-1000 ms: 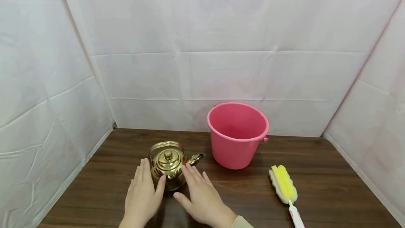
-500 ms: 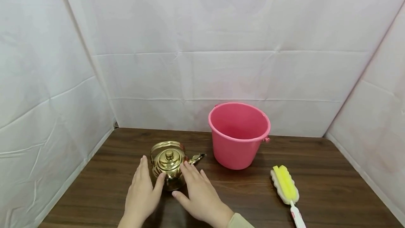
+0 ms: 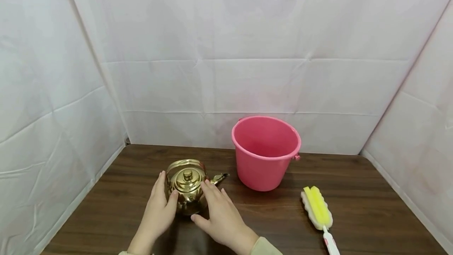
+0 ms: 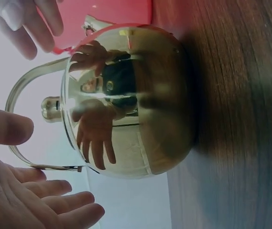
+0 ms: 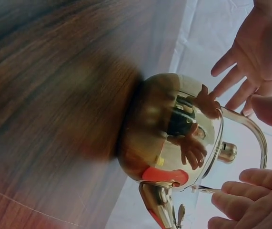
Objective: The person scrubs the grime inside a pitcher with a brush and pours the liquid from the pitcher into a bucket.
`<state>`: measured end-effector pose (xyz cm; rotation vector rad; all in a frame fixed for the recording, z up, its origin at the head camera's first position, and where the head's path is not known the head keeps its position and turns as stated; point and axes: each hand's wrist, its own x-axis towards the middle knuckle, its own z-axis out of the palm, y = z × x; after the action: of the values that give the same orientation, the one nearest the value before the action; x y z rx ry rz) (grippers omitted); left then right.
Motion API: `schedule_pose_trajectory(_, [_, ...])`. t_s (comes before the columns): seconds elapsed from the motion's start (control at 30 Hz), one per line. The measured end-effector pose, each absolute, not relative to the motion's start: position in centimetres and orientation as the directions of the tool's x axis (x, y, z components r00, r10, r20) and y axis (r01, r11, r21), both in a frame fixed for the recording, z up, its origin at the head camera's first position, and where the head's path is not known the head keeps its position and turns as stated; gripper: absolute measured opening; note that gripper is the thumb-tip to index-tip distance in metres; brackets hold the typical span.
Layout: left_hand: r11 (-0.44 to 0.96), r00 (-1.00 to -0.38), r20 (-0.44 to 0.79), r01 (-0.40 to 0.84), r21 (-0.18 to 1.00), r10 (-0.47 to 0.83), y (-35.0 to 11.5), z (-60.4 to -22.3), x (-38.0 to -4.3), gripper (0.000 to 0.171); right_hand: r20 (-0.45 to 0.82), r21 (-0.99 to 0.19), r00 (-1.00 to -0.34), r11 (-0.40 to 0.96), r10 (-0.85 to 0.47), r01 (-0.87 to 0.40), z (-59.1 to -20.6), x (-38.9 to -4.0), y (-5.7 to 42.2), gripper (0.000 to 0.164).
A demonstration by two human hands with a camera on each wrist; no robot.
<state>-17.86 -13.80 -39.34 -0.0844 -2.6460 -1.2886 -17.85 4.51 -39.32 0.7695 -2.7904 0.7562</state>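
Note:
A shiny gold kettle (image 3: pixel 188 199) stands upright on the dark wood table, its spout (image 3: pixel 220 178) pointing right and its hoop handle (image 4: pixel 27 76) raised over the lid knob (image 5: pixel 228 152). My left hand (image 3: pixel 155 213) is beside the kettle's left side, fingers extended and spread from the thumb. On the near right side, my right hand (image 3: pixel 224 219) reaches forward with straight fingers that overlap the kettle in the head view. In both wrist views, the palms face the kettle with gaps around them and nothing held. The polished body mirrors both hands.
A pink bucket (image 3: pixel 262 174) stands behind and right of the kettle, close to the spout tip. Farther right lies a sponge brush (image 3: pixel 317 207) with a yellow and white head and a white handle. White cloth walls (image 3: pixel 247 85) border the table (image 3: pixel 371 207) at the back and sides.
My left hand has shifted slightly left and turned more on its side, away from the kettle. My right hand has drifted slightly left. Kettle, bucket and brush stay in place.

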Motion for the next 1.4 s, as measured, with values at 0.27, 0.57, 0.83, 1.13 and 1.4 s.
schedule_pose_trajectory(0.27, [0.603,-0.981,0.188,0.12,0.789,-0.051,-13.9,-39.1,-18.6,0.062,0.242,-0.452,-0.873,0.747,-0.424,-0.488,-39.0,-18.1,4.6,0.071])
schedule_pose_trajectory(0.57, [0.603,-0.969,0.221,0.113,0.789,-0.107,-14.3,-38.9,-18.9,0.051,0.243,-0.462,-0.869,0.736,-0.432,-0.495,-39.3,-18.0,4.2,0.069])
schedule_pose_trajectory(0.83, [0.639,-0.92,0.35,0.164,0.751,-0.175,-14.7,-39.0,-19.6,0.037,0.261,-0.442,-0.863,0.741,-0.433,-0.506,-39.2,-18.3,4.0,0.067])
schedule_pose_trajectory(1.13, [0.647,-0.909,0.374,0.175,0.742,-0.183,-14.9,-39.1,-20.0,0.032,0.318,-0.433,-0.832,0.712,-0.454,-0.553,-39.1,-18.8,3.6,0.062])
schedule_pose_trajectory(1.4, [0.654,-0.895,0.409,0.203,0.728,-0.177,-14.9,-39.3,-20.2,0.029,0.329,-0.436,-0.834,0.711,-0.444,-0.551,-38.8,-19.1,3.3,0.062])
